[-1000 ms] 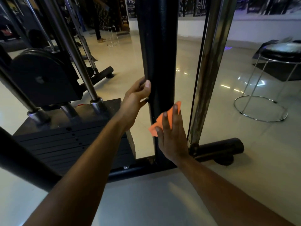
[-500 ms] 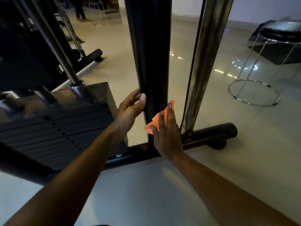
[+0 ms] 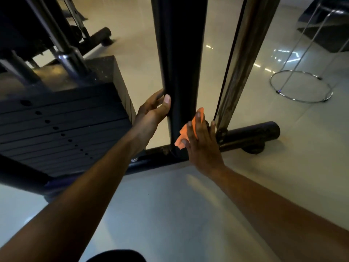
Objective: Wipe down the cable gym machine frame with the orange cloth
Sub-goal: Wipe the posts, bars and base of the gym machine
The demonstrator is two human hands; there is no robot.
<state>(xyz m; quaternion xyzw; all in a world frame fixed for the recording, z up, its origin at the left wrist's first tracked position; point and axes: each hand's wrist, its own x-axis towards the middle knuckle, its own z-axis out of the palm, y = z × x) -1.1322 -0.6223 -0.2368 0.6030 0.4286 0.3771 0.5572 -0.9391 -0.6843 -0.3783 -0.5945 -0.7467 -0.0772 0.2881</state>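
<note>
Head view is showing the right hand (image 3: 202, 142) pressing the orange cloth (image 3: 184, 134) flat against the black upright post (image 3: 179, 63) low down, just above the base bar (image 3: 251, 132), fingers lying straight over the fabric. Left hand (image 3: 152, 115) is gripping the post's left edge, thumb curling round the front. Weight stack (image 3: 62, 125) is sitting left, chrome stool (image 3: 302, 86) standing well apart at right.

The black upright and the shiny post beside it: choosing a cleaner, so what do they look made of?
Black upright: probably painted or powder-coated steel; dark, dull sheen. Shiny post: seemingly chromed or polished steel; mirror-like, with brownish blotches, possibly tarnish. Orange cloth under the right hand: soft, creased fabric.
</note>
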